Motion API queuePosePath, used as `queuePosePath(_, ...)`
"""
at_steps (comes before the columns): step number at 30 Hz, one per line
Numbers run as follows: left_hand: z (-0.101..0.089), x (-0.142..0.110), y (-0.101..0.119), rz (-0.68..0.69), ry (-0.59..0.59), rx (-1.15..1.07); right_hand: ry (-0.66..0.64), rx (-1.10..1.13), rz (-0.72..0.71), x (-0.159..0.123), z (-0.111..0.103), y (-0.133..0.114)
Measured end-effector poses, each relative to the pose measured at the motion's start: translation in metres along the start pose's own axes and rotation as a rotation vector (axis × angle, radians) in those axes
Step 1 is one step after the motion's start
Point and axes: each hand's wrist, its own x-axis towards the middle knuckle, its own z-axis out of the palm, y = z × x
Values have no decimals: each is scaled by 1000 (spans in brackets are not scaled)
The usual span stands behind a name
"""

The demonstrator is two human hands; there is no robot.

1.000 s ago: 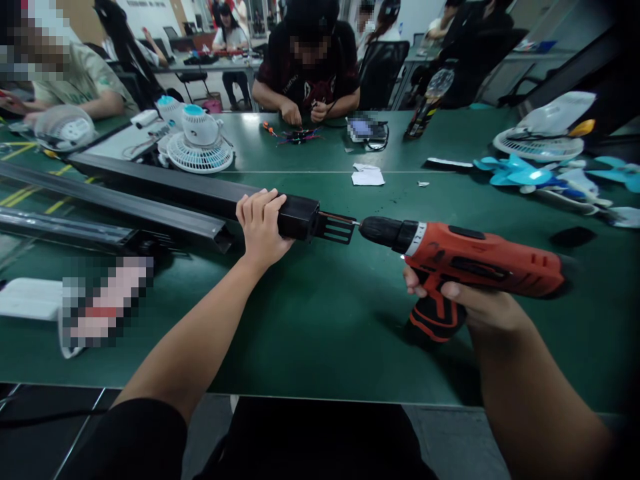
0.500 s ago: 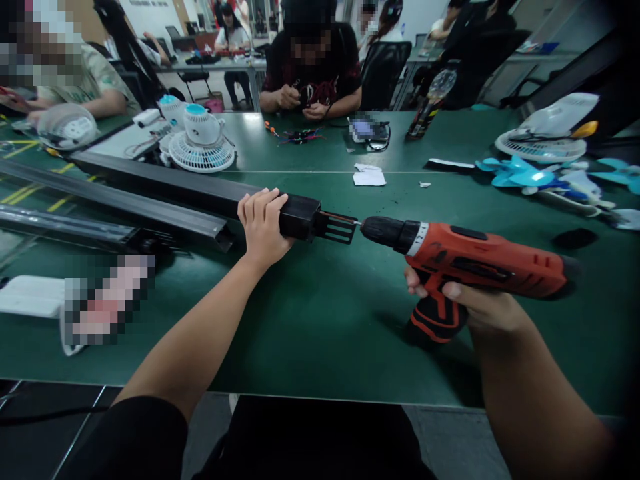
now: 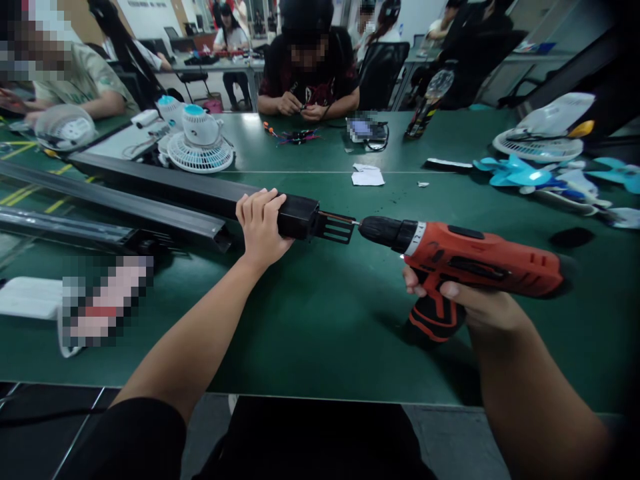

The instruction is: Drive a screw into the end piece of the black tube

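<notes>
Much open table (image 3: 310, 333) fronts left hand (image 3: 264, 230) gripping tube (image 3: 298, 218) (right hand (image 3: 493, 308) holds drill (image 3: 483, 257)).

The left sleeve (image 3: 153, 430) is short and black, the legwear (image 3: 320, 440) black

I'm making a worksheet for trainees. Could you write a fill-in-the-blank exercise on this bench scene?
The tool in the right hand is a power ____.
The black bar is gripped by the ____ hand.
The tabletop's colour is ____.
The fan blades at the right are light ____.

Missing words: drill; left; green; blue
</notes>
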Motion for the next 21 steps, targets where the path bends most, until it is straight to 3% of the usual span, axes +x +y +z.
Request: queuePosePath(21, -1, 0, 1, -17, -15, -1, 11, -9, 26, -2, -2, 1)
